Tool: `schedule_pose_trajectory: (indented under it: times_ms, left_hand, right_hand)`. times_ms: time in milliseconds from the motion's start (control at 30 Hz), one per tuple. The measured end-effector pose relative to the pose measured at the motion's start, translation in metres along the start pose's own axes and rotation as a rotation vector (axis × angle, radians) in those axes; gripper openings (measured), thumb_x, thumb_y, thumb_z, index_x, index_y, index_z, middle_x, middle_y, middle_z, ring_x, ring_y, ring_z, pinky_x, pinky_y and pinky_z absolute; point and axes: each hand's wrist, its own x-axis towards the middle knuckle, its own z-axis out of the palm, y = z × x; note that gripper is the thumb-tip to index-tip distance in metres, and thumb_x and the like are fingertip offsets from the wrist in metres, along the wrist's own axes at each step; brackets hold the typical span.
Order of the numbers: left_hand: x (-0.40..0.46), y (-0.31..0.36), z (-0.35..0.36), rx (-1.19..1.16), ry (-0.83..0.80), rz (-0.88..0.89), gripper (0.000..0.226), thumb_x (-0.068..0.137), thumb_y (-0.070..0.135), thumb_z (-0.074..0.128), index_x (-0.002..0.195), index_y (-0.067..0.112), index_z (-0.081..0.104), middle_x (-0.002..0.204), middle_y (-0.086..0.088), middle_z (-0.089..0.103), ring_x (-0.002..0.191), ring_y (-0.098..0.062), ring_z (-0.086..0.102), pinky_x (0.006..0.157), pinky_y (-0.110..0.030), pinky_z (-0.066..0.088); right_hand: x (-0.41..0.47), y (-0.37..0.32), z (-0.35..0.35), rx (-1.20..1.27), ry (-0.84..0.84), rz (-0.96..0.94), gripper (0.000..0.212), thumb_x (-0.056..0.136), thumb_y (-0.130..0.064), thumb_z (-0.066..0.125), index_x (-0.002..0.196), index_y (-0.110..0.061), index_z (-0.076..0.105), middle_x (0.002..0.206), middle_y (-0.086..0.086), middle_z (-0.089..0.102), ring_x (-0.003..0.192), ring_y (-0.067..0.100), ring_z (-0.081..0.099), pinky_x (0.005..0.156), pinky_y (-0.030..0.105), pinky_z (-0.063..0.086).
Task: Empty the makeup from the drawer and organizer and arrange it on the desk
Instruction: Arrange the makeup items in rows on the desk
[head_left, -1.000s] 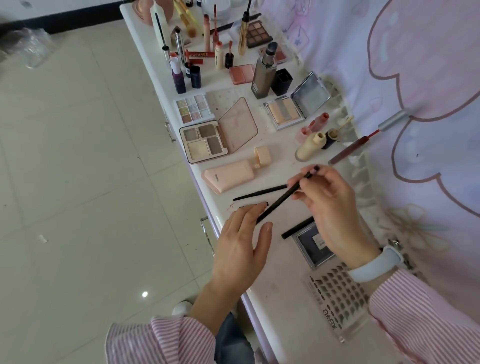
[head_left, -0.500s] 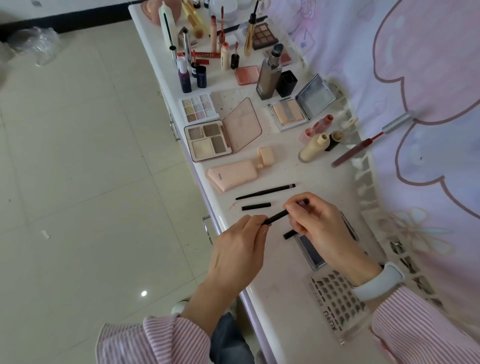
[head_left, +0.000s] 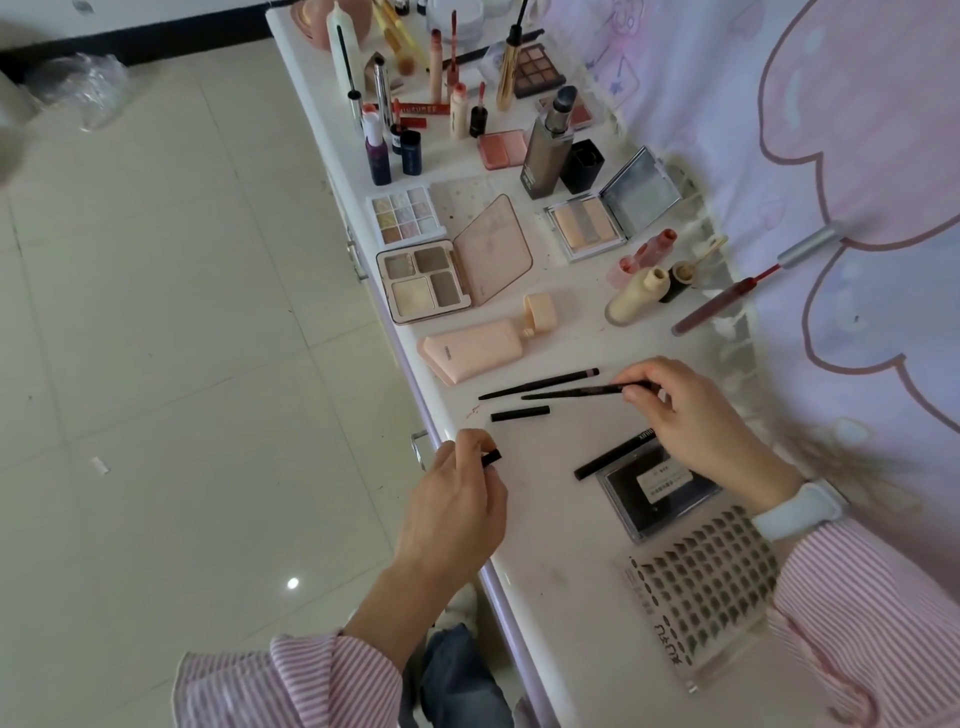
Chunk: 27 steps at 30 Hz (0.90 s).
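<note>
The clear lash tray (head_left: 702, 597) is showing the letters "KUYU" along its edge; other labels are staying too blurred to read.

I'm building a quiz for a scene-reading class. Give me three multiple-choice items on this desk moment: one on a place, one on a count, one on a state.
1. Where does the short black cap lie?
A. Inside the four-pan palette
B. On the desk just below the two long black pencils
C. On the lash tray

2. How many pans does the four-pan palette beside the peach tube hold?
A. Two
B. Four
C. Nine

3. What is the right hand doing?
A. Pinching a black pencil
B. Lying flat
C. Holding a bottle

Answers: 1 B, the cap rests alone on the white desk under the pencils; 2 B, four pans show; 3 A, its fingers pinch the pencil's end.
</note>
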Motion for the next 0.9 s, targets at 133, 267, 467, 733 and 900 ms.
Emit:
schedule_pose_trajectory:
  times_ms: [133, 267, 467, 733, 900]
  left_hand:
    - [0.0, -0.001, 0.021, 0.053, 0.115, 0.145, 0.013, 0.087, 0.01, 0.045, 0.093, 0.009, 0.056, 0.079, -0.004, 0.062, 0.068, -0.016, 0.058, 0.059, -0.024, 0.046]
    - [0.004, -0.012, 0.04, 0.217, 0.269, 0.306, 0.012, 0.081, 0.013, 0.058, 0.086, 0.015, 0.068, 0.081, -0.001, 0.063, 0.08, -0.013, 0.047, 0.078, -0.03, 0.036]
    - [0.008, -0.007, 0.044, 0.275, 0.373, 0.387, 0.008, 0.08, 0.015, 0.065, 0.078, 0.019, 0.073, 0.078, 0.007, 0.068, 0.084, -0.014, 0.047, 0.073, -0.032, 0.032]
    - [0.024, -0.003, 0.05, 0.303, 0.419, 0.325, 0.008, 0.08, 0.024, 0.067, 0.075, 0.019, 0.071, 0.075, 0.004, 0.063, 0.083, -0.015, 0.045, 0.074, -0.033, 0.028]
    - [0.028, -0.003, 0.048, 0.305, 0.415, 0.299, 0.013, 0.08, 0.026, 0.064, 0.086, 0.017, 0.071, 0.083, 0.0, 0.065, 0.087, -0.016, 0.045, 0.077, -0.033, 0.028]
  right_hand:
    - [0.011, 0.007, 0.016, 0.086, 0.085, -0.017, 0.015, 0.089, -0.006, 0.055, 0.098, -0.014, 0.064, 0.088, -0.008, 0.046, 0.085, 0.009, 0.046, 0.077, -0.001, 0.031]
    - [0.007, 0.011, 0.019, 0.081, 0.029, -0.038, 0.016, 0.088, -0.009, 0.057, 0.094, -0.022, 0.064, 0.089, -0.014, 0.046, 0.09, 0.006, 0.044, 0.087, 0.009, 0.033]
    - [0.001, 0.019, 0.026, -0.066, -0.026, -0.076, 0.013, 0.085, -0.015, 0.063, 0.094, -0.02, 0.071, 0.087, -0.017, 0.051, 0.094, 0.009, 0.041, 0.088, 0.035, 0.035]
    - [0.009, 0.014, 0.04, -0.184, 0.079, -0.211, 0.015, 0.075, -0.011, 0.073, 0.09, -0.013, 0.07, 0.088, 0.0, 0.061, 0.091, 0.024, 0.051, 0.075, 0.032, 0.031]
    - [-0.003, 0.011, 0.02, -0.234, 0.036, -0.268, 0.014, 0.077, -0.017, 0.072, 0.088, -0.013, 0.065, 0.09, -0.003, 0.056, 0.091, 0.015, 0.046, 0.077, 0.032, 0.038]
